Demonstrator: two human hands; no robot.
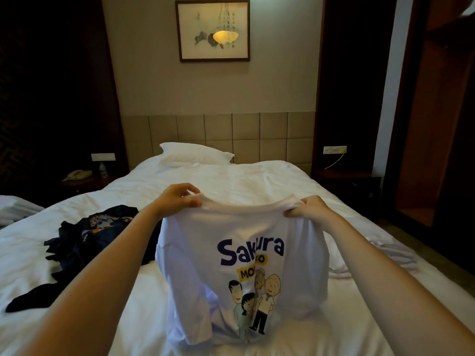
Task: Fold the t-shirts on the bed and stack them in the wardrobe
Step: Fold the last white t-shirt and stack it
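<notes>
I hold up a white t-shirt (239, 273) with a blue "Sakura" print and cartoon figures, front facing me, above the white bed (180, 186). My left hand (180, 199) pinches its left shoulder by the collar, and my right hand (308, 210) grips the right shoulder. The shirt's hem bunches on the sheet. A crumpled dark navy t-shirt (84, 242) with a printed graphic lies on the bed to the left. Folded white garments (390, 253) lie at the bed's right edge. The open wooden wardrobe (437, 124) stands at the far right.
A white pillow (195, 154) lies at the headboard. Left nightstand carries a phone (77, 174) and a water bottle (103, 170). Another nightstand (344, 181) stands on the right, between bed and wardrobe. White folded linen (15, 209) sits at the far left.
</notes>
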